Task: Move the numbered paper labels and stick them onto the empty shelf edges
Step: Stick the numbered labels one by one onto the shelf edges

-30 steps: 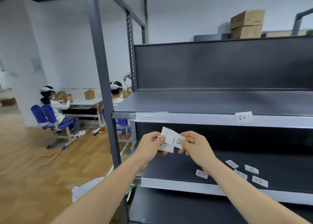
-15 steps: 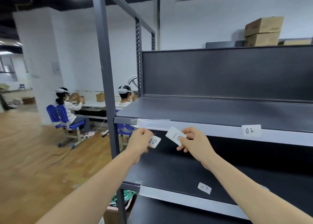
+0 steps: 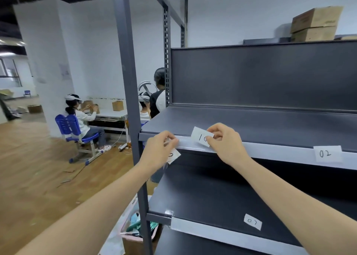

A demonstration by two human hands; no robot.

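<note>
White walls and a wooden floor (image 3: 29, 167) surround a tall dark grey shelving unit (image 3: 260, 75), which fills the right side of the view. Behind its grey upright post (image 3: 127, 81), people with white headsets sit on blue chairs (image 3: 71, 125) at a white surface (image 3: 112, 112) that carries small cardboard boxes, and two bigger boxes (image 3: 314, 24) stand on top of the unit. Along the front of the upper shelf runs a pale shelf edge (image 3: 270, 151); a label "02" (image 3: 327, 154) is stuck on it at the right. On the lower shelf lies a label "07" (image 3: 252, 221), near the front edge. Both bare arms reach up to the upper edge. At the left end of the edge the left hand (image 3: 160, 152) has its fingers closed, with a second label (image 3: 172, 156) tucked under it; its number is mostly hidden. The right hand (image 3: 226, 144) pinches the label "10" (image 3: 201, 137) in a closed grip, holding it tilted against the pale strip, just to the right of the left hand.
</note>
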